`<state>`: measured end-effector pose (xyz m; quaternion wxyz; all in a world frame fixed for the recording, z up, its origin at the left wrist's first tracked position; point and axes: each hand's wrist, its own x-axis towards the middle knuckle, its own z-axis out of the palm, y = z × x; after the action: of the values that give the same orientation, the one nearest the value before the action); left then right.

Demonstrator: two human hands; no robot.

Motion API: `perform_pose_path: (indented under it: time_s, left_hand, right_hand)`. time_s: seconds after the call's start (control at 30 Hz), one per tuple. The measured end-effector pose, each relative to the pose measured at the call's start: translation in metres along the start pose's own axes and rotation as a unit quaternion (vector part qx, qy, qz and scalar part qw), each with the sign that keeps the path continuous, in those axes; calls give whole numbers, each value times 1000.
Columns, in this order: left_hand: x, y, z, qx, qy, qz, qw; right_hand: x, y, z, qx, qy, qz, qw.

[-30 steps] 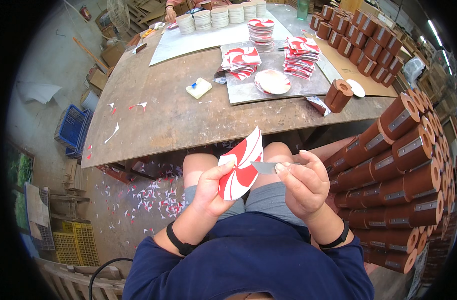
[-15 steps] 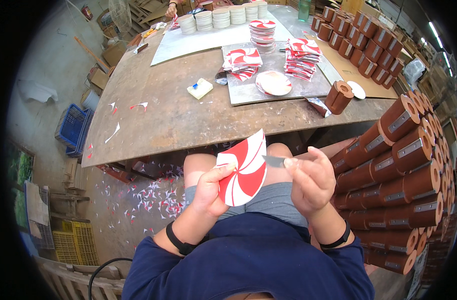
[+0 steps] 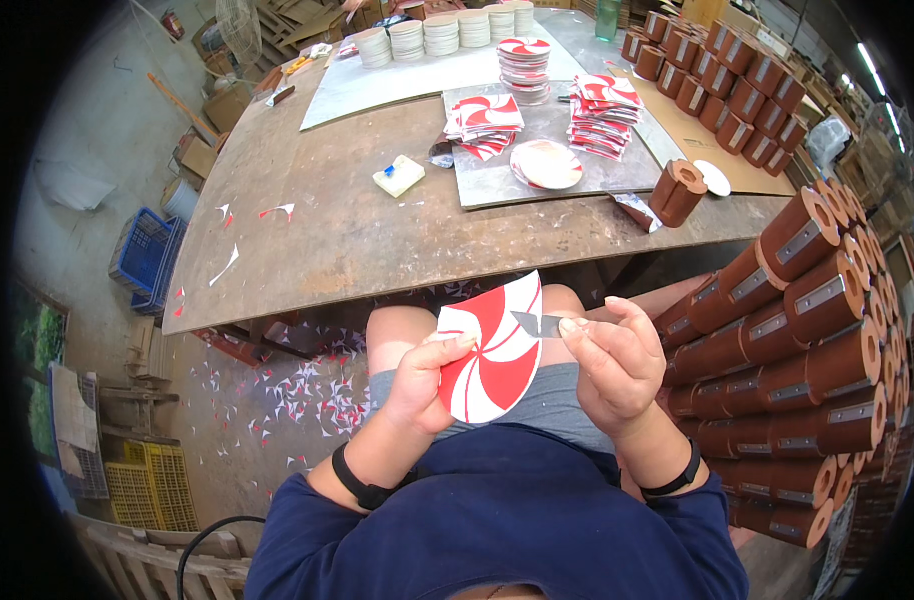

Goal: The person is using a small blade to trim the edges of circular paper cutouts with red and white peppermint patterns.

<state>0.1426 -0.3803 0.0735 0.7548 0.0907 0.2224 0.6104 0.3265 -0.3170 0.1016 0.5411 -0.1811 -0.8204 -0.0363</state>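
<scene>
My left hand (image 3: 424,382) grips a red-and-white swirl-patterned disc (image 3: 497,365) by its left side, thumb on top. The disc is round along its lower part, with a pointed corner at the upper right. Pinched between thumb and fingers of my right hand (image 3: 617,358) is a small grey blade (image 3: 539,324). The blade's tip overlaps the disc's right edge; whether it touches cannot be told. Both hands are above my lap, in front of the table's near edge.
On the table (image 3: 307,220) stand stacks of swirl-printed sheets (image 3: 605,115), swirl discs (image 3: 524,70) and pale discs (image 3: 443,37). A yellowish block (image 3: 399,176) lies nearer. Brown cylinders (image 3: 817,330) are piled close at my right. Paper scraps (image 3: 307,400) litter the floor.
The blade has moved slightly left and now overlaps the disc's edge. The disc is a little lower and turned slightly. At the far left, a person's hand has gone from view.
</scene>
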Motion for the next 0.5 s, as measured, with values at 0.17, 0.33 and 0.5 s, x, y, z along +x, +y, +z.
perform_pose_path:
  time_s: [0.17, 0.33, 0.5]
  left_hand:
    - [-1, 2, -2, 32, -1, 7, 999]
    - [0, 8, -1, 51, -32, -18, 998]
    - [-2, 7, 4, 81, -77, -19, 994]
  right_hand:
    - [-2, -1, -1, 23, -5, 12, 1000]
    - [-6, 2, 0, 41, -13, 28, 999]
    - [-8, 0, 1, 50, -23, 34, 998]
